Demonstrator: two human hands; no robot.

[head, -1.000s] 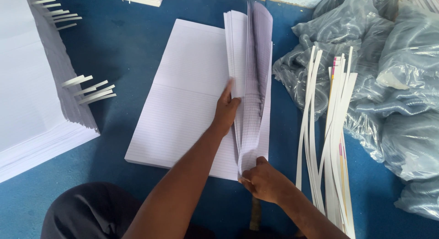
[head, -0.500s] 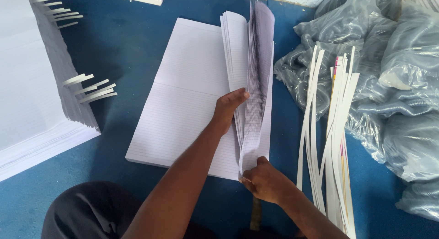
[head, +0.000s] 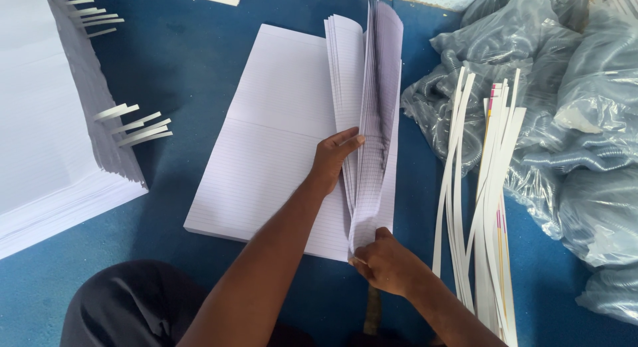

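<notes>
A stack of white ruled paper sheets (head: pixel 266 141) lies on the blue floor in front of me. Its right part stands up as a fanned bunch of sheets (head: pixel 372 108). My left hand (head: pixel 335 158) rests with its fingers pushed in among the fanned sheets, palm on the flat pile. My right hand (head: pixel 385 260) pinches the near bottom corner of the raised bunch. Both forearms reach in from the bottom of the view.
A tall pile of white paper (head: pixel 46 121) with paper strips poking out stands at the left. A bundle of long white strips (head: pixel 488 201) lies to the right of the stack. Clear plastic bags holding coiled spirals (head: pixel 571 121) fill the right side.
My left hand has slid a little up and to the right, deeper among the fanned sheets. The raised bunch has spread slightly. My right hand stays at the corner.
</notes>
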